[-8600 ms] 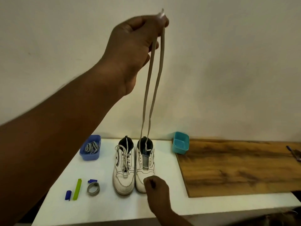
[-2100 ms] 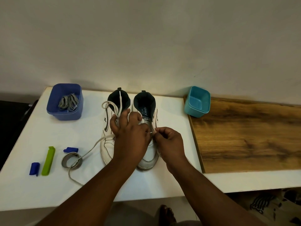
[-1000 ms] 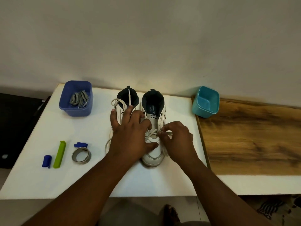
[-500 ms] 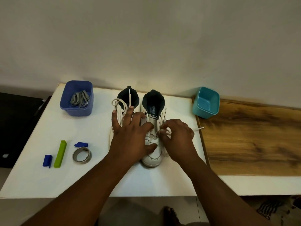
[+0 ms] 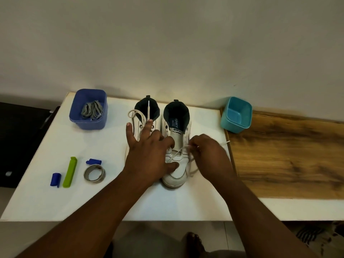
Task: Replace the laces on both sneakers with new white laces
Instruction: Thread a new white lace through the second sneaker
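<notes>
A: Where are the sneakers?

B: Side by side on the white worktop (image 5: 46, 202), toes toward the person. The left sneaker (image 5: 138, 120) is still laced, its lace looped loose near the collar. The right sneaker (image 5: 176, 164) has only a white lace (image 5: 176, 153) crossing its lowest eyelets.

A: And the hands?

B: The left hand (image 5: 149, 155) lies flat with fingers spread across both shoes, thumb on the right sneaker's toe, pressing down. The right hand (image 5: 210, 155) is curled beside the right sneaker and pinches the white lace at its fingertips; one strand runs out from under it toward the wooden board (image 5: 288, 161), another loops down along the shoe's side.

A: What else is there?

B: A blue tub (image 5: 88, 120) at the back left holds a bundle of grey laces (image 5: 92, 109). A teal tub (image 5: 236, 116) stands at the board's far corner. Front left lie a green clip (image 5: 69, 172), two small blue pieces (image 5: 55, 180) and (image 5: 94, 161), and a tape roll (image 5: 94, 173), all apart from the shoes.
</notes>
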`<state>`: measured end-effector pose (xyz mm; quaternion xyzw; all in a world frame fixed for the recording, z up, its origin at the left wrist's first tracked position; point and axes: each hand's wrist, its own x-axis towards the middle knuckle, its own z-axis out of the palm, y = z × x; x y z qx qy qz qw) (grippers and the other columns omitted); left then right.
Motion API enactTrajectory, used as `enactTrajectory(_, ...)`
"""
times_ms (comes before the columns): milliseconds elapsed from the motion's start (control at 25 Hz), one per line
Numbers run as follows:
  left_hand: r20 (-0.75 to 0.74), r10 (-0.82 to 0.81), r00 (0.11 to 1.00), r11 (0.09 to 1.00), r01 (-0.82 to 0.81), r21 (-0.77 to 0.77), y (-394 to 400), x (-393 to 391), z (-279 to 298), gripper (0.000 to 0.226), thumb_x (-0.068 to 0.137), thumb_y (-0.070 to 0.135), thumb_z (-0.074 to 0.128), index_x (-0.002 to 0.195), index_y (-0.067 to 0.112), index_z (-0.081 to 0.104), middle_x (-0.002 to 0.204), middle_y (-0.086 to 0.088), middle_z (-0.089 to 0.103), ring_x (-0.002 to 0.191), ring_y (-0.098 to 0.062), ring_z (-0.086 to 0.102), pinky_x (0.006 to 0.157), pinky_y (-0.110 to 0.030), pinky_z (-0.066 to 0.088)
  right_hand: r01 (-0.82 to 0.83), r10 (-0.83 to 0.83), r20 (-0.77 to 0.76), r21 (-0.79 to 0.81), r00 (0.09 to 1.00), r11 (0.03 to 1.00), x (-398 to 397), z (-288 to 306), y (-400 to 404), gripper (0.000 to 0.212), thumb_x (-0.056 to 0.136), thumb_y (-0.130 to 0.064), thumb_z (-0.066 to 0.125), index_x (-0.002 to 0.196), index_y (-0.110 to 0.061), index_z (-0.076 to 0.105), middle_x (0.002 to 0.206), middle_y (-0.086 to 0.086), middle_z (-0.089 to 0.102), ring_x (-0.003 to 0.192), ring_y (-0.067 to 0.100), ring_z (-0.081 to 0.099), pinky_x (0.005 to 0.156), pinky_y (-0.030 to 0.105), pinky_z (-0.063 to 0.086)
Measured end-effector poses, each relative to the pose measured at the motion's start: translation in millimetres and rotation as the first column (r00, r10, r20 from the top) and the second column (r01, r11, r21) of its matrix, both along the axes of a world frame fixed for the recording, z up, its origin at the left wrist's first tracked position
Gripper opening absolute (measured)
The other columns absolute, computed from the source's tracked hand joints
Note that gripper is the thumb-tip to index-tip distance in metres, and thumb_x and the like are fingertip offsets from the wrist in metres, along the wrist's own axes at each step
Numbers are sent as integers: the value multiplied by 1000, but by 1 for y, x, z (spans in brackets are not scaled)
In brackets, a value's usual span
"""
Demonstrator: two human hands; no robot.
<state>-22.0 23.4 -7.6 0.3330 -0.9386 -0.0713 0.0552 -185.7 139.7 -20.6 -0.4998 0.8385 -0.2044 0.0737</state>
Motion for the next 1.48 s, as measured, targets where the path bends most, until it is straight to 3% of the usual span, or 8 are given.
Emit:
enactTrajectory(160,23,-4,1000,1000,4,2,0,-1,2,57,69,79,54,115,45,54,126,14,57,155,-24,10,112,-73,-7,375,-362,106,-353,926,857,-29,21,11,9,98,-20,66,90,-24,65,92,-5,65,85,14,63,68,23,47)
enactTrajectory(280,30,-13,999,1000,12,22,0,2,2,55,73,76,55,119,45,52,127,15,56,155,-23,6,111,-73,-8,611,-525,318,-321,789,724,-42,20,19,7,100,-25,65,102,-18,66,104,3,67,100,21,64,80,28,51)
enactTrajectory(440,20,-13,1000,1000,12,21,2,0,2,68,67,87,46,122,47,51,129,14,56,156,-24,4,112,-72,-11,359,-333,201,-113,921,926,-17,8,9,38,92,-26,75,130,-26,66,140,6,53,131,24,48,103,29,36)
enactTrajectory(560,44,-13,999,1000,12,18,2,0,3,78,63,94,37,123,47,49,131,13,55,156,-24,2,112,-71,-12,146,-147,28,39,989,989,-2,11,-2,23,93,-37,73,116,-39,72,147,-4,50,141,24,36,111,46,29)
enactTrajectory(880,36,-23,999,999,22,25,0,3,5,76,64,96,38,119,45,51,130,16,55,156,-20,1,112,-71,-12,584,-591,1,-150,807,798,-16,18,7,10,96,-25,69,106,-25,70,138,11,51,132,37,46,104,51,35)
enactTrajectory(1080,64,-49,997,999,48,19,-2,4,3,79,63,93,48,127,45,46,140,13,50,156,-23,-1,112,-71,-12,167,-163,-55,82,985,982,7,4,-3,13,94,-34,72,107,-36,74,151,-2,48,149,29,28,117,54,22)
enactTrajectory(1320,62,-52,997,998,51,22,-3,5,3,79,61,93,52,124,45,47,138,14,51,156,-22,1,112,-72,-9,590,-579,122,-230,807,774,-29,17,15,8,94,-28,72,102,-28,71,127,5,63,123,32,58,102,54,44)
enactTrajectory(1480,76,-54,996,999,53,13,-2,4,4,78,64,91,54,126,44,46,141,12,49,156,-24,0,112,-72,-10,252,-252,-11,3,968,968,1,11,-1,22,91,-34,75,113,-35,73,150,0,48,147,29,32,118,53,22)
